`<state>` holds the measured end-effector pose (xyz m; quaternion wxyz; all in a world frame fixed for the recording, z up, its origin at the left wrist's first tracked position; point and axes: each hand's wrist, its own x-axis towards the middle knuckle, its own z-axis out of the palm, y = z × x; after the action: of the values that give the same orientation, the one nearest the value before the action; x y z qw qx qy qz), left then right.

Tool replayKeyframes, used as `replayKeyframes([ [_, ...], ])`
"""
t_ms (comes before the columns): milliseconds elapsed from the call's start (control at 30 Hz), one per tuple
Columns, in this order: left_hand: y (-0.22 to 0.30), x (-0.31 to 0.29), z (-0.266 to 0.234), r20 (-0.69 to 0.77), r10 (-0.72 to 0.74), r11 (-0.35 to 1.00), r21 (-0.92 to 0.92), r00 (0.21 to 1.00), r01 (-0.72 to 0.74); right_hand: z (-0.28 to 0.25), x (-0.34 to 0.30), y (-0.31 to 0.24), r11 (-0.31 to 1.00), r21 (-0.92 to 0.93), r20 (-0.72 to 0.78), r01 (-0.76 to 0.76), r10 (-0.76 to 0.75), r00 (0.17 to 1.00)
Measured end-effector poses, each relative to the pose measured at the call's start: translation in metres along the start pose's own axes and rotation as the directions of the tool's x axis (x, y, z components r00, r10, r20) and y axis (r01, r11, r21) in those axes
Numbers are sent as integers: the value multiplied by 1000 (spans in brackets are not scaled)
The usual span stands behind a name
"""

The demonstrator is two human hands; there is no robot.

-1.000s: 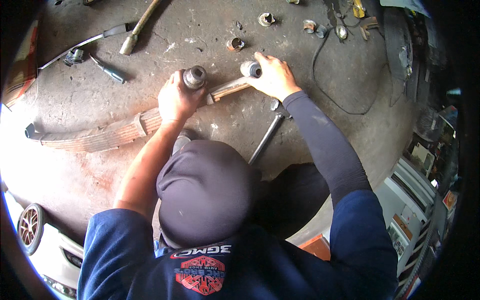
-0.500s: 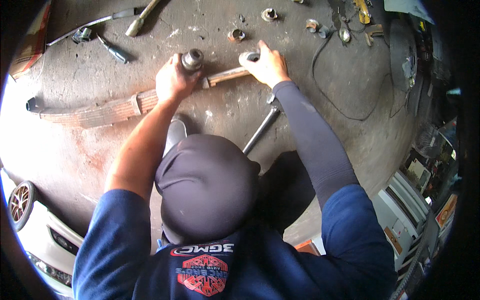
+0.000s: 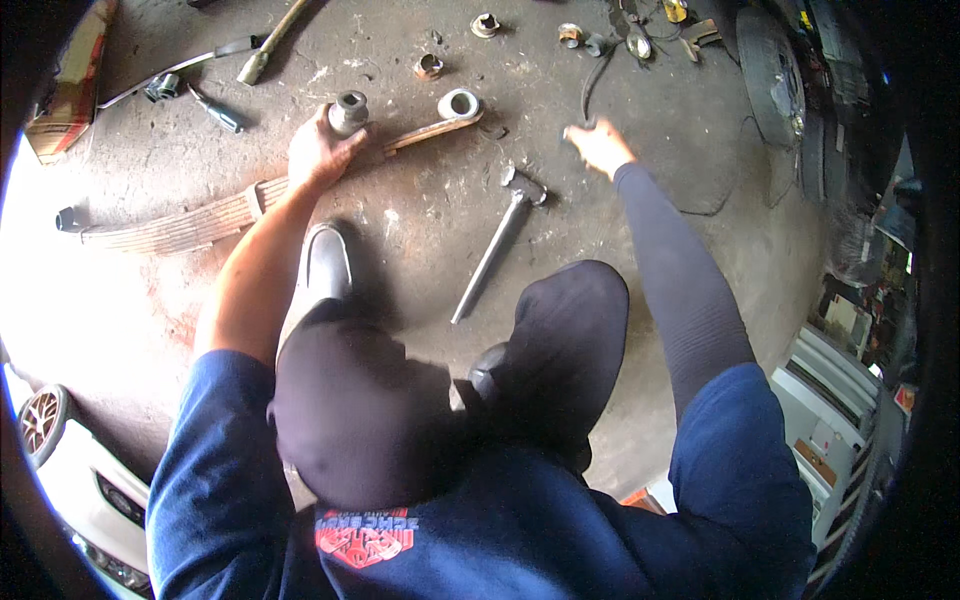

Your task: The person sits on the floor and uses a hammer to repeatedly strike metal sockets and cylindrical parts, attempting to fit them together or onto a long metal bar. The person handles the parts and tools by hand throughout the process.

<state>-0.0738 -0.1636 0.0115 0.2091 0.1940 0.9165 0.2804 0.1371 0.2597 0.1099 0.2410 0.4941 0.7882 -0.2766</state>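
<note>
A rusty leaf spring (image 3: 200, 217) lies across the floor, its rolled eye (image 3: 459, 103) uncovered at the right end. My left hand (image 3: 320, 158) is closed around a thick round metal piece like a large socket (image 3: 348, 113), its hollow end up, and rests at the spring's middle. My right hand (image 3: 604, 150) is to the right of the spring, beside a dark cable (image 3: 592, 88). Its fingers look spread, partly stretched toward the left, with nothing plainly held. Between my hands and knees lies a sledgehammer (image 3: 523, 187) with a metal handle.
Rusty ring-like parts (image 3: 429, 66), a nut-like piece (image 3: 486, 25) and several small tools lie farther off. A screwdriver (image 3: 218, 110), a wooden handle (image 3: 268, 50) and a cardboard box (image 3: 68, 95) are at far left. A tyre (image 3: 770, 75) stands at right, a white car (image 3: 90, 480) at lower left.
My right hand has left the spring's eye and moved right, toward the cable. My left hand keeps its hold on the socket-like piece. The hammer and my right knee now show more fully.
</note>
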Motion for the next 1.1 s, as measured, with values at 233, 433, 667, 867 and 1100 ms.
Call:
replayKeyframes([
  [233, -7, -101, -16, -165, 99, 991, -74, 981, -113, 92, 13, 28, 954, -173, 30, 244, -243, 970],
  [433, -29, -183, -24, 114, 184, 983, 1, 976, -185, 97, 18, -52, 849, 57, -21, 526, -526, 851],
  [667, -48, -243, -15, 259, 83, 997, -28, 962, -79, 107, 40, -98, 858, 261, 19, 443, -464, 886],
  [867, -52, -245, -16, 166, 101, 990, -114, 981, -82, 100, 30, -114, 913, 267, 86, 309, -342, 936],
  [1100, -52, -240, -18, 153, 166, 985, -69, 974, -157, 99, 41, -138, 934, -149, 112, 325, -310, 944],
])
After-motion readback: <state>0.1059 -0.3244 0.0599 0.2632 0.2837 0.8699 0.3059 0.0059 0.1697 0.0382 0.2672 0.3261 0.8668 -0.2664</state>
